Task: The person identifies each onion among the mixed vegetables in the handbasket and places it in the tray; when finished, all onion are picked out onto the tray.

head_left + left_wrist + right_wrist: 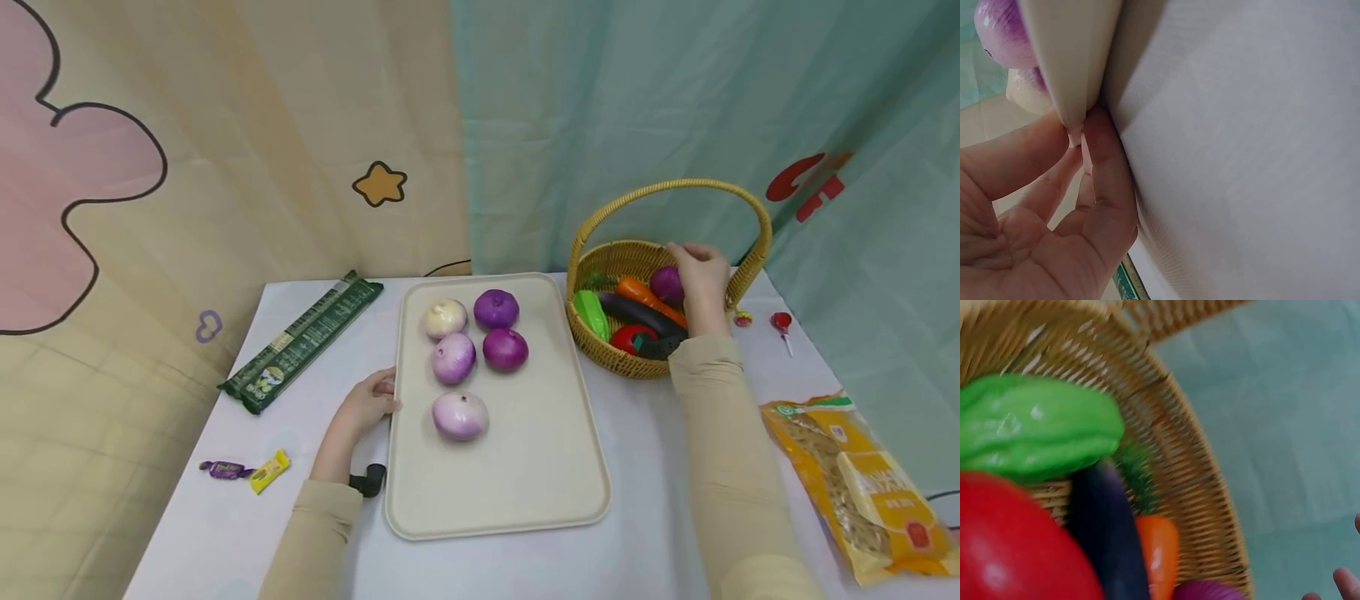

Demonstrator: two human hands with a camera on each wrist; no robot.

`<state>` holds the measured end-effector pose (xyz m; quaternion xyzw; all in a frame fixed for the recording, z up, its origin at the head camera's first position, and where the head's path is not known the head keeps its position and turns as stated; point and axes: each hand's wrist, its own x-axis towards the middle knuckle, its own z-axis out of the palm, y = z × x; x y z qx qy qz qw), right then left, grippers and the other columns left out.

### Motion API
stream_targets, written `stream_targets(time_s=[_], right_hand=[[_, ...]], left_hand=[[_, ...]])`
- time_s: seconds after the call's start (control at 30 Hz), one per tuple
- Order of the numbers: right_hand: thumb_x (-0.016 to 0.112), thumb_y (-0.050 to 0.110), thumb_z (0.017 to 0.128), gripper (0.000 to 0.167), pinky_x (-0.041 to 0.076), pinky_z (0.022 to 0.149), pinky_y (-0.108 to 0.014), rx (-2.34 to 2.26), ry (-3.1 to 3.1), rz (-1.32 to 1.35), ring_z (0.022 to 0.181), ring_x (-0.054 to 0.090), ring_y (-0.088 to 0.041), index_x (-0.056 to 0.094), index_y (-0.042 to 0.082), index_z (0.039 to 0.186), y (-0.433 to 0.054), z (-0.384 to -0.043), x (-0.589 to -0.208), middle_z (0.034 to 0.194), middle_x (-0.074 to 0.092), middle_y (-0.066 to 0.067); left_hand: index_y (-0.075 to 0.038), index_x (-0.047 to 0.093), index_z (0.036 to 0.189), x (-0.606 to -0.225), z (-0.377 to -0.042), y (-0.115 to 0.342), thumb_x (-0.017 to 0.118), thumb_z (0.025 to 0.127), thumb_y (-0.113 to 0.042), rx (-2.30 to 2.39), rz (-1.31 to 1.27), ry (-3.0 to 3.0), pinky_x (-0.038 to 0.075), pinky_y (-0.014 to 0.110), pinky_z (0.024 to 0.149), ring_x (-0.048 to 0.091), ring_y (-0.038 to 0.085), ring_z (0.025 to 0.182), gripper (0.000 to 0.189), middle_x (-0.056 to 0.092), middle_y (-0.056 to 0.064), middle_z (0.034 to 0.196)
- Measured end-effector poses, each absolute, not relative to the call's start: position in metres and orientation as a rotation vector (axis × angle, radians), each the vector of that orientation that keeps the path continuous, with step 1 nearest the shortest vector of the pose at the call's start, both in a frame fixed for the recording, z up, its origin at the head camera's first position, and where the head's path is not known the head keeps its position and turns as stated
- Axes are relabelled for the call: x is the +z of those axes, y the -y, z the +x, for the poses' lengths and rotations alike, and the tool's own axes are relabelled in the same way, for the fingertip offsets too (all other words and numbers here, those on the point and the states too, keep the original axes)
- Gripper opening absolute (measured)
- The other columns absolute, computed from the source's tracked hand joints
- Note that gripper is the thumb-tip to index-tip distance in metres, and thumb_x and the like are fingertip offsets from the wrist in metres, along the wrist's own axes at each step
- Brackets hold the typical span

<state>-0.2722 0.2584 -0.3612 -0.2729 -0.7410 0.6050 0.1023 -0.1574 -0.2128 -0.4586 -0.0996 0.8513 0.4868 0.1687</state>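
My left hand (369, 404) pinches the left edge of a beige tray (525, 467), thumb above and fingers under the rim in the left wrist view. Toward the tray's far half lie several onions: purple ones (497, 309), a whitish one (446, 319) and pale purple ones (461, 416). My right hand (703, 271) is over the right side of a wicker basket (618, 363), next to a purple onion (667, 285) inside it. Fingertips (1347, 584) of that hand show spread apart at the right wrist view's edge, with nothing seen between them.
The basket also holds an eggplant (637, 312), a carrot (647, 298), a tomato (1016, 550) and a green vegetable (1041, 425); its tall handle (675, 185) arches above. A green packet (303, 342) and candies (268, 472) lie left; a lollipop (782, 322) and orange bag (862, 492) lie right.
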Motion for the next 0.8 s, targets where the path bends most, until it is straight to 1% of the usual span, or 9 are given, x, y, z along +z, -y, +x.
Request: stream_targets(time_s=[0.07,0.13,0.27,0.4,0.5,0.6,0.67,0.8], right_hand=[[0.064,0.041,0.091,0.062,0.030,0.117,-0.030,1.798,2.207,-0.824,0.142,0.034,-0.020,0.049,0.012,0.144,-0.261,-0.276,-0.371,0.150,0.041,-0.007],[0.063,0.038,0.092,0.069,0.029,0.118,-0.030,1.818,2.224,-0.839,0.144,0.032,-0.021,0.040,0.010,0.151,-0.264,-0.278,-0.382,0.157,0.033,-0.010],[0.061,0.035,0.093,0.076,0.028,0.119,-0.032,1.822,2.292,-0.860,0.146,0.028,-0.024,0.027,0.009,0.156,-0.270,-0.280,-0.398,0.161,0.025,-0.012],[0.060,0.035,0.094,0.077,0.026,0.120,-0.036,1.739,2.360,-0.890,0.147,0.022,-0.029,0.024,0.007,0.157,-0.275,-0.280,-0.406,0.162,0.016,-0.017],[0.061,0.035,0.093,0.078,0.025,0.121,-0.039,1.654,2.399,-0.896,0.146,0.023,-0.032,0.026,0.004,0.155,-0.275,-0.280,-0.408,0.159,0.019,-0.019],[0.063,0.036,0.092,0.080,0.024,0.121,-0.039,1.609,2.417,-0.898,0.145,0.028,-0.033,0.026,-0.003,0.152,-0.275,-0.281,-0.411,0.157,0.027,-0.021],[0.063,0.036,0.092,0.079,0.024,0.121,-0.038,1.598,2.417,-0.911,0.143,0.030,-0.033,0.028,-0.006,0.149,-0.276,-0.283,-0.412,0.155,0.031,-0.022],[0.062,0.033,0.092,0.077,0.025,0.120,-0.038,1.587,2.437,-0.911,0.142,0.033,-0.033,0.029,-0.009,0.147,-0.277,-0.286,-0.415,0.153,0.034,-0.024]], left_hand=[[-0.003,0.038,0.150,-0.460,-0.156,0.213,0.059,0.089,0.002,1.382,-0.286,-2.421,0.051,0.029,0.082,0.057,0.026,0.104,0.065,0.054,0.020,0.119],[-0.002,0.038,0.150,-0.461,-0.156,0.214,0.060,0.089,0.002,1.383,-0.282,-2.421,0.051,0.030,0.083,0.058,0.027,0.105,0.064,0.054,0.021,0.120],[-0.002,0.039,0.150,-0.461,-0.156,0.214,0.060,0.089,0.001,1.382,-0.267,-2.419,0.051,0.031,0.083,0.058,0.029,0.106,0.065,0.054,0.023,0.121],[-0.002,0.039,0.149,-0.461,-0.156,0.213,0.061,0.088,0.001,1.373,-0.266,-2.421,0.050,0.030,0.082,0.059,0.029,0.106,0.065,0.055,0.023,0.121],[-0.001,0.040,0.149,-0.461,-0.156,0.213,0.061,0.088,0.001,1.365,-0.271,-2.431,0.050,0.030,0.081,0.059,0.028,0.104,0.064,0.056,0.022,0.120],[-0.002,0.041,0.148,-0.460,-0.156,0.212,0.062,0.088,0.001,1.372,-0.280,-2.433,0.050,0.030,0.081,0.059,0.027,0.102,0.064,0.056,0.021,0.118],[-0.002,0.041,0.148,-0.460,-0.156,0.211,0.062,0.088,0.001,1.375,-0.285,-2.432,0.050,0.030,0.081,0.059,0.026,0.101,0.064,0.056,0.021,0.118],[-0.004,0.042,0.148,-0.459,-0.157,0.212,0.062,0.087,0.000,1.375,-0.301,-2.434,0.049,0.031,0.082,0.059,0.026,0.101,0.065,0.056,0.020,0.118]])
